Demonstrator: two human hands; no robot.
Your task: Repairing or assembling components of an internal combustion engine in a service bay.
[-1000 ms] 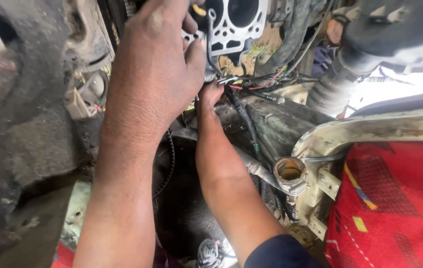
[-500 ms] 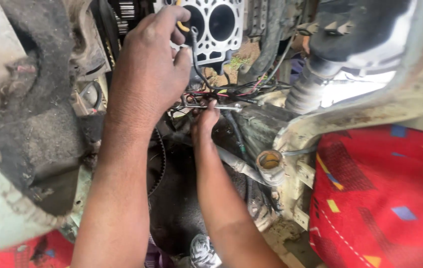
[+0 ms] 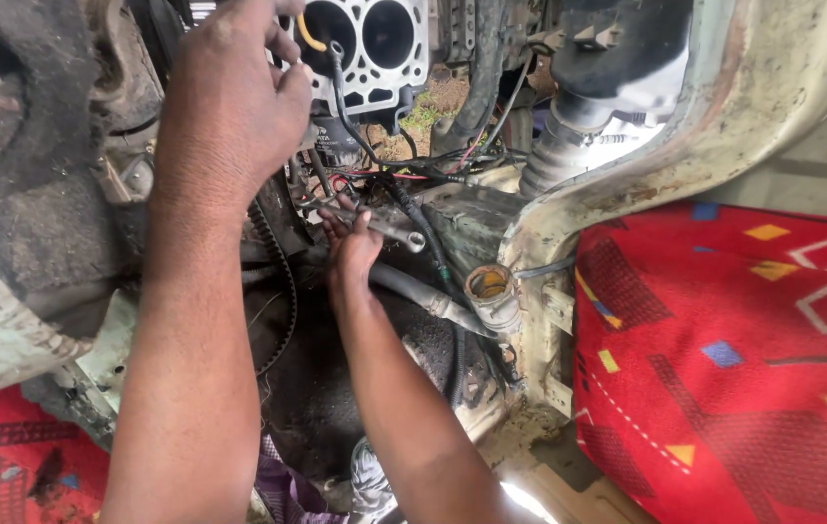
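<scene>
The left hand [image 3: 234, 107] is raised in the upper left of the frame, its fingers curled shut against the engine parts beside the cylinder head gasket [image 3: 375, 49]; what, if anything, is gripped there cannot be told. The right hand [image 3: 353, 247] is seen at centre frame, closed around the handle of a metal wrench [image 3: 389, 225], whose ring end points right, just beside a bundle of black and red wires [image 3: 413, 175]. A toothed belt [image 3: 282, 281] hangs between the forearms. A rusted pipe end [image 3: 489, 291] stands right of centre, near the red patterned seat cover [image 3: 734, 349].
</scene>
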